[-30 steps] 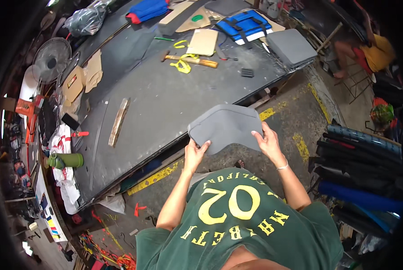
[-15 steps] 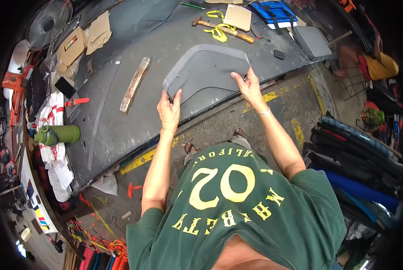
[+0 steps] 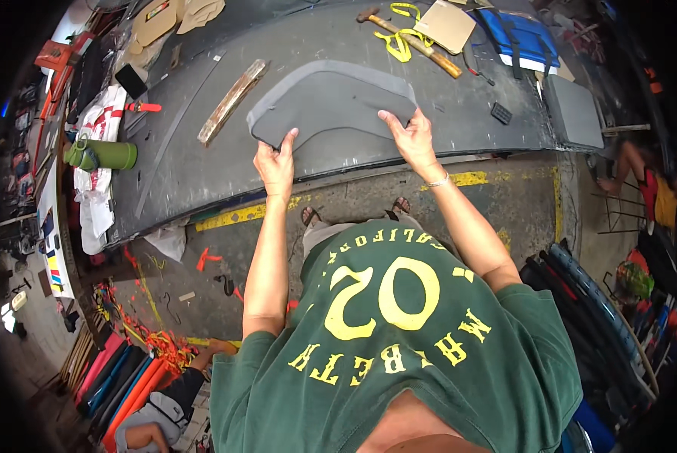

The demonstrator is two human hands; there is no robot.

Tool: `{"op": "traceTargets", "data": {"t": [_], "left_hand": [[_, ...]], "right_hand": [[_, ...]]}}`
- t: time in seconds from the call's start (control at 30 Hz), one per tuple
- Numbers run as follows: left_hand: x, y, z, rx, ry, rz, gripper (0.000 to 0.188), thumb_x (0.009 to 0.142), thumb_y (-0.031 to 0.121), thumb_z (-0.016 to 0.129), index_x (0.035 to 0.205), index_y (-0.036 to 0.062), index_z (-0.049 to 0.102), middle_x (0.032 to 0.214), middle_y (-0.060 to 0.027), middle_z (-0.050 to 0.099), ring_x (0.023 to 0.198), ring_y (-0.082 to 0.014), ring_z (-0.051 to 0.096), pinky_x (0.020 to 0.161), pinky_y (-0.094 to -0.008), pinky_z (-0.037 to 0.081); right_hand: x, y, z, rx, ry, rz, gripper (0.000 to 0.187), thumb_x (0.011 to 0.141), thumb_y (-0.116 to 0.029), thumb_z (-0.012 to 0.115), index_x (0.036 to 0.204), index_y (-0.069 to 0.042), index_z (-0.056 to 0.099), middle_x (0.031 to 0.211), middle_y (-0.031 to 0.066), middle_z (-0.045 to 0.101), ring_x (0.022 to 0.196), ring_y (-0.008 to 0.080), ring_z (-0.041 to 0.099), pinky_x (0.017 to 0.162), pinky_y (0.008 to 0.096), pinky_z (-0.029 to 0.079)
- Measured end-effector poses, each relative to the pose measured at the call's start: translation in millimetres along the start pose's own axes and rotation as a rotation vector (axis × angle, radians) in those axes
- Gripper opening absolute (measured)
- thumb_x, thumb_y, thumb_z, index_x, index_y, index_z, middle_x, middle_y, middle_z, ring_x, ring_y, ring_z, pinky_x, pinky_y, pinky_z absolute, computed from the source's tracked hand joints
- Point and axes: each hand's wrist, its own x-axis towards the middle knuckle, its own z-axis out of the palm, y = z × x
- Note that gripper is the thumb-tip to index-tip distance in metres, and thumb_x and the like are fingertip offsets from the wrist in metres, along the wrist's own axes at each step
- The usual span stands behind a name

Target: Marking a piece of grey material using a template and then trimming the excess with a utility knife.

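Observation:
A curved grey padded panel point(image 3: 327, 97), with a thick rounded rim along its far edge, is held up over the dark worktable point(image 3: 202, 170). My left hand point(image 3: 276, 164) pinches its near left corner, thumb on top and fingers underneath. At the right corner my right hand point(image 3: 412, 140) grips it the same way, thumb lying on the face. The panel's near edge bows inward between the hands. Its underside is hidden.
A wooden stick point(image 3: 232, 102) and a green bottle point(image 3: 106, 154) lie to the left. Farther right are a hammer point(image 3: 421, 49), a yellow strap point(image 3: 393, 45), a blue bag point(image 3: 516, 41) and a grey panel point(image 3: 572, 112). Other people sit at lower left and far right.
The view has turned and shifted, so the table edge now runs more level. The panel, still in both hands, is tilted differently and shows more of its thick rim.

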Motion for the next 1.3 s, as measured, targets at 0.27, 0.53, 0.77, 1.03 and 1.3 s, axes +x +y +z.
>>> {"op": "traceTargets", "data": {"t": [0.27,0.53,0.77,1.03,1.3], "left_hand": [[-4,-3,-4,-0.018,-0.001,0.05,0.04,0.088,0.022,0.082,0.116,-0.0015,0.067,0.102,-0.0091,0.076,0.091,-0.0117,0.066,0.083,-0.0288,0.052],[-7,-22,-10,-0.006,-0.02,0.098,0.044,0.088,0.025,0.082,0.121,0.0009,0.066,0.101,-0.007,0.077,0.079,-0.0092,0.062,0.076,-0.0257,0.05],[41,39,-33,0.315,-0.301,0.003,0.05,0.08,0.034,0.082,0.114,0.0009,0.065,0.075,-0.0108,0.067,0.062,-0.0183,0.059,0.066,-0.0354,0.051],[105,-36,6,0.185,-0.624,-0.262,0.053,0.076,0.028,0.088,0.106,-0.0095,0.065,0.095,-0.0184,0.073,0.087,-0.0276,0.073,0.083,-0.0385,0.058],[100,-58,-32,0.057,-0.615,-0.574,0.04,0.093,0.027,0.076,0.112,-0.0064,0.068,0.097,-0.0096,0.072,0.082,-0.0152,0.07,0.075,-0.026,0.061]], "right_hand": [[-14,-19,8,0.253,0.061,-0.059,0.036,0.09,-0.013,0.078,0.121,-0.001,0.064,0.106,0.0107,0.076,0.094,0.0152,0.07,0.085,0.0295,0.055],[-23,-14,7,0.111,0.014,0.088,0.034,0.092,-0.018,0.078,0.118,-0.001,0.065,0.11,0.0061,0.073,0.099,0.0122,0.064,0.089,0.0277,0.051],[36,-49,-11,-0.291,-0.124,0.079,0.052,0.09,-0.032,0.078,0.123,0.003,0.061,0.11,0.0127,0.073,0.093,0.0214,0.071,0.082,0.0312,0.057],[92,72,22,-0.589,-0.174,-0.075,0.061,0.087,-0.038,0.078,0.122,0.008,0.06,0.106,0.0133,0.073,0.091,0.0232,0.071,0.078,0.0319,0.057],[61,44,-16,-0.109,-0.46,0.516,0.058,0.088,-0.035,0.079,0.126,0.004,0.059,0.106,0.0081,0.069,0.082,0.0129,0.066,0.074,0.0286,0.06]]}}
